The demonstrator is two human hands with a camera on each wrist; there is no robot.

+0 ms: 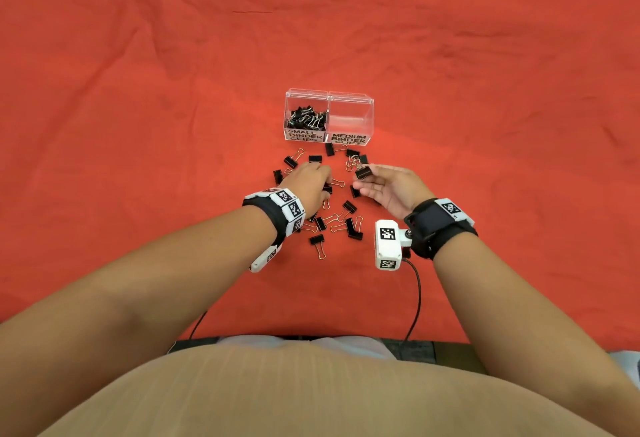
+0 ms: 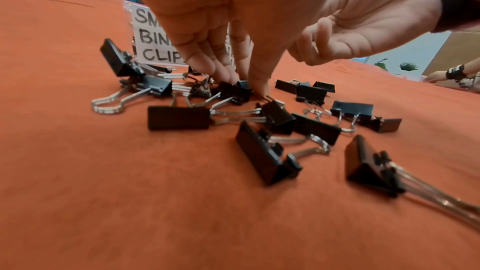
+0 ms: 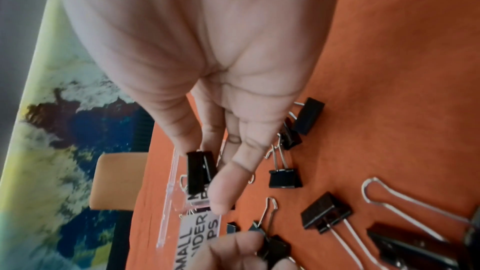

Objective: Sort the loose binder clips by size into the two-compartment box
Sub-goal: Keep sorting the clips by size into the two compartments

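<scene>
Right now my right hand [image 1: 391,187] pinches a clip [image 1: 362,172] just in front of the box [image 1: 329,116], while my left fingers [image 2: 228,75] close on another clip [image 2: 233,91] nearby; next, both likely need the empty medium side.

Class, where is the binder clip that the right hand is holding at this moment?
In the head view, the binder clip sits pinched in the right hand, raised just before the box's medium compartment.
</scene>
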